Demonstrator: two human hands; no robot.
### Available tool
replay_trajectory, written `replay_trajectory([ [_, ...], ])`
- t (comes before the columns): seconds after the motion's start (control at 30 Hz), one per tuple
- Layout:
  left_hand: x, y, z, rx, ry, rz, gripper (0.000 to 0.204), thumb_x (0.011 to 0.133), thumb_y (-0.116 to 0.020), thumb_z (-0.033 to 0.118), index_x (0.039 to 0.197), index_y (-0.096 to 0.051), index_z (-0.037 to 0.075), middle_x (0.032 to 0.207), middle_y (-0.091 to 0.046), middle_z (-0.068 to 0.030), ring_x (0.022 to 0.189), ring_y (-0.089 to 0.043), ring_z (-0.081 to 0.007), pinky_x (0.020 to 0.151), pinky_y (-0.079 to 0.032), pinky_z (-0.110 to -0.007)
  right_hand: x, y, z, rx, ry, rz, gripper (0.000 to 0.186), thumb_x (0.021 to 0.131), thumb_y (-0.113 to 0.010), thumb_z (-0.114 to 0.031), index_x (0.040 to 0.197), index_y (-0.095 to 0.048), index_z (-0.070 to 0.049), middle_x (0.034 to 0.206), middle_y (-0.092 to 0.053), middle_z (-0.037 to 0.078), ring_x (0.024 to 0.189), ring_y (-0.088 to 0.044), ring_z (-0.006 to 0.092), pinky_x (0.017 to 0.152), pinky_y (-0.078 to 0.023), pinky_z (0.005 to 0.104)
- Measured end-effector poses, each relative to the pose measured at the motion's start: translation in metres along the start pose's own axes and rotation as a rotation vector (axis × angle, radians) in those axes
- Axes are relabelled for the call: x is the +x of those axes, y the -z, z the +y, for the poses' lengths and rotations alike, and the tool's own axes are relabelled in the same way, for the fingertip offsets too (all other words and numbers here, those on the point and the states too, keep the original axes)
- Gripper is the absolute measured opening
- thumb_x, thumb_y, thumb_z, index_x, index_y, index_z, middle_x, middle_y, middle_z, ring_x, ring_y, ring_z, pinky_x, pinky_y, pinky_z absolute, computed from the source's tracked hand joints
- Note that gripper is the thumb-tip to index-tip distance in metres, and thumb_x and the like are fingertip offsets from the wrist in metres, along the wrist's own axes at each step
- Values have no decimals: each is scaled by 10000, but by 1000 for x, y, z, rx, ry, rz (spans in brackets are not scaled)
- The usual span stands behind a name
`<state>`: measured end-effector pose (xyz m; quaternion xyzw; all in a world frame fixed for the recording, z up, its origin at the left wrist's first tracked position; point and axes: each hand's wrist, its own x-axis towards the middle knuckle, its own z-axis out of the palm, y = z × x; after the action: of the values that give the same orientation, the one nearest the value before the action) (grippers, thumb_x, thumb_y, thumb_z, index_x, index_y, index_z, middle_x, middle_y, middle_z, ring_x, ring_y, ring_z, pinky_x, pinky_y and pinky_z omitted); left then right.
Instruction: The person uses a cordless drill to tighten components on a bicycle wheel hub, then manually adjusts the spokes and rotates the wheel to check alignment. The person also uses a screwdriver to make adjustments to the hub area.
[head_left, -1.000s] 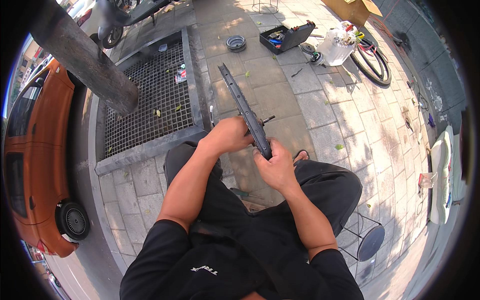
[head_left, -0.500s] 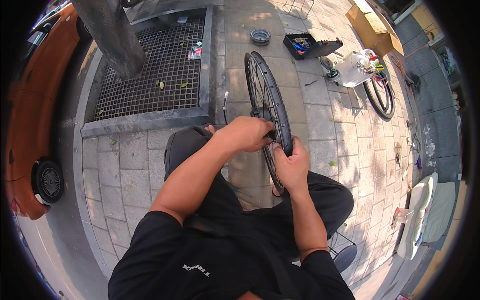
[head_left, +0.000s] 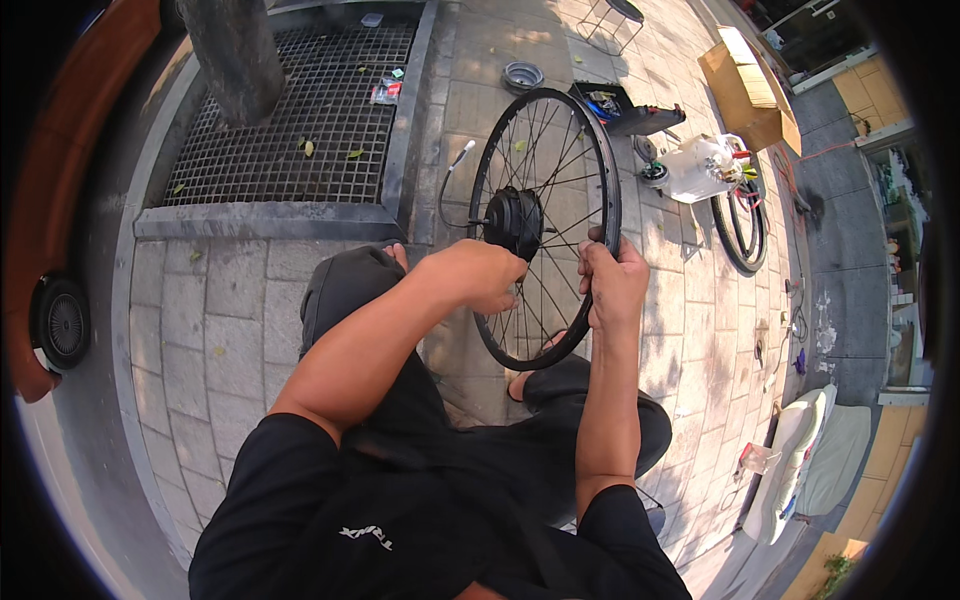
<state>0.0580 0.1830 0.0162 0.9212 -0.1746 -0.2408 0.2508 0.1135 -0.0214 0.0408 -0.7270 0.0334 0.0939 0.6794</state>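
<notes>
A black spoked bicycle wheel [head_left: 609, 170] with a thick hub motor [head_left: 515, 220] stands upright between my legs, its spokes facing me at a slant. On its right side, my right hand [head_left: 615, 275] grips the rim, thumb inside and fingers around it. My left hand [head_left: 488, 275] is closed just below the hub, by the lower left spokes. Its fingertips point inward, and whatever they pinch is too small to make out. From the axle a dark cable with a white end [head_left: 462, 155] curves up to the left.
Beyond the wheel lie an open black toolbox [head_left: 645, 120] and a round metal part [head_left: 523, 76]. To the right are a white container [head_left: 695, 170], a tyre [head_left: 738, 240] and a cardboard box [head_left: 745, 85]. A tree grate [head_left: 290, 130] with a raised edge is at left.
The wheel has turned from nearly edge-on to show its spokes and hub. My right hand has moved right and up with the rim; my left hand has shifted slightly left.
</notes>
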Motion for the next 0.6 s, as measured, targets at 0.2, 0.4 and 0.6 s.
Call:
replay_trajectory([
  [0.2,9,-11,-6,3,-31,41,461,926,-731,366,1234,-675,28,1110,-732,-204,1060,-709,-411,898,-569,-509,61,26,22,157,-74,-57,219,876,-707,-27,1081,-652,27,738,-612,37,597,-575,113,436,-415,260],
  [0.4,20,-15,11,24,-34,-13,459,930,-740,357,1261,-663,49,1113,-722,-179,1058,-707,-413,891,-566,-510,141,124,76,-57,-63,154,138,915,-671,-133,1014,-672,-36,753,-595,19,647,-600,139,463,-446,289],
  [0.6,30,-21,29,58,-106,-69,411,924,-747,322,1203,-659,33,1079,-714,-172,1035,-713,-395,875,-564,-498,170,242,207,-86,-344,314,219,925,-696,-296,915,-653,-82,712,-530,4,558,-494,137,489,-427,320],
])
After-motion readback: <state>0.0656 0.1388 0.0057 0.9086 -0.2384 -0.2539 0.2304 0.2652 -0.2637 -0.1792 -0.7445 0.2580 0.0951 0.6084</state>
